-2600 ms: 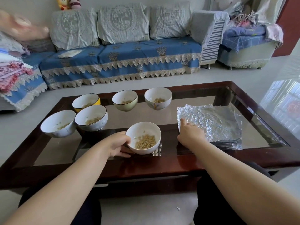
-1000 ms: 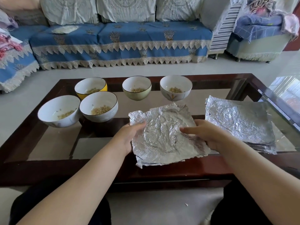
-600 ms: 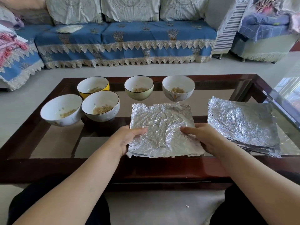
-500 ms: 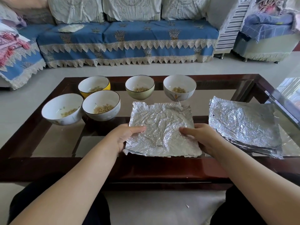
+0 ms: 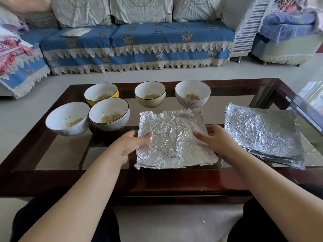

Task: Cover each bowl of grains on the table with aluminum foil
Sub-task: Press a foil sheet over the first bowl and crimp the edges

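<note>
A crinkled foil sheet point(image 5: 173, 140) lies spread over the near middle bowl, which is hidden beneath it. My left hand point(image 5: 129, 145) pinches its left edge with the thumb on top. My right hand point(image 5: 215, 138) pinches its right edge the same way. Several uncovered bowls of grains stand behind and to the left: a white bowl point(image 5: 67, 118), a dark-rimmed white bowl point(image 5: 109, 114), a yellow bowl point(image 5: 101, 93), a pale green bowl point(image 5: 150, 94) and a flowered white bowl point(image 5: 192, 93).
A stack of foil sheets point(image 5: 262, 133) lies at the right of the glass-topped wooden table point(image 5: 52, 182). A blue-covered sofa point(image 5: 139, 46) stands beyond the table, across a strip of pale floor.
My right hand took a sheet from the stack and both hands brought it over the near bowl. In the last second the sheet has come down flatter, with both hands at its sides.
</note>
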